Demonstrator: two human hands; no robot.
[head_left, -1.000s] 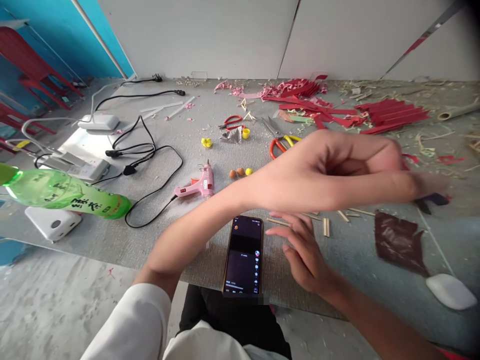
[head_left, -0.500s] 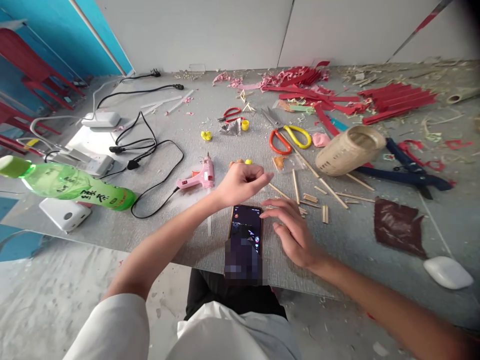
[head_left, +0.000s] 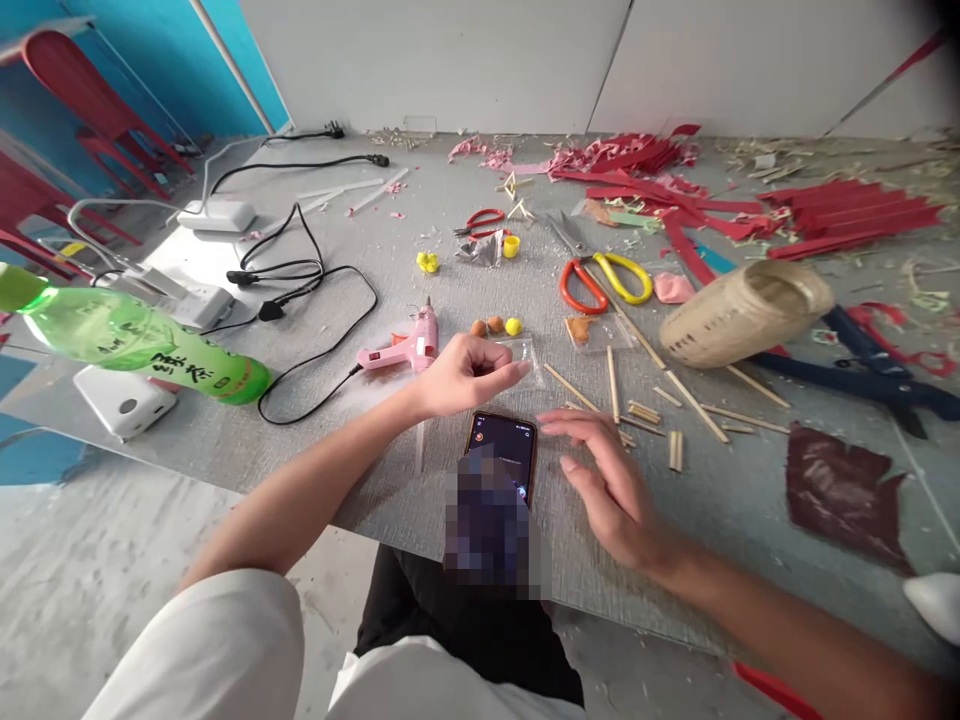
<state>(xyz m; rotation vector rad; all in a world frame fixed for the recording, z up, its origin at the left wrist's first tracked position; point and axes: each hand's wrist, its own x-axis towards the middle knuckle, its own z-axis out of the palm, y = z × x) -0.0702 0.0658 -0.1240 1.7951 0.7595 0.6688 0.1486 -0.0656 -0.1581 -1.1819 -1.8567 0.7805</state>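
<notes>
A phone [head_left: 501, 442] with a lit, dark screen lies at the table's front edge; its lower part is pixelated. Just beyond its top edge, my left hand [head_left: 466, 376] hovers with the fingers curled in; whatever they might hold is hidden. To the right of the phone my right hand [head_left: 609, 492] is open, fingers spread and holding nothing, with the fingertips near the screen's upper right edge. Behind my left hand sit two brown balls [head_left: 495, 325] and a yellow ball [head_left: 514, 326]. A pink glue gun [head_left: 420, 340] lies left of them.
Scissors [head_left: 568, 238], cut sticks [head_left: 613, 385] and a bamboo tube [head_left: 712, 325] lie to the right. Dark blue long-handled cutters [head_left: 847, 375] are behind the tube. Red strips [head_left: 862, 215] litter the back. A green bottle [head_left: 112, 330] and a power strip [head_left: 191, 308] are left.
The view has shifted, moving table items rightward. My left hand has come back slightly, uncovering the balls. My right fingertips have moved a little away from the phone's edge, and the screen picture differs.
</notes>
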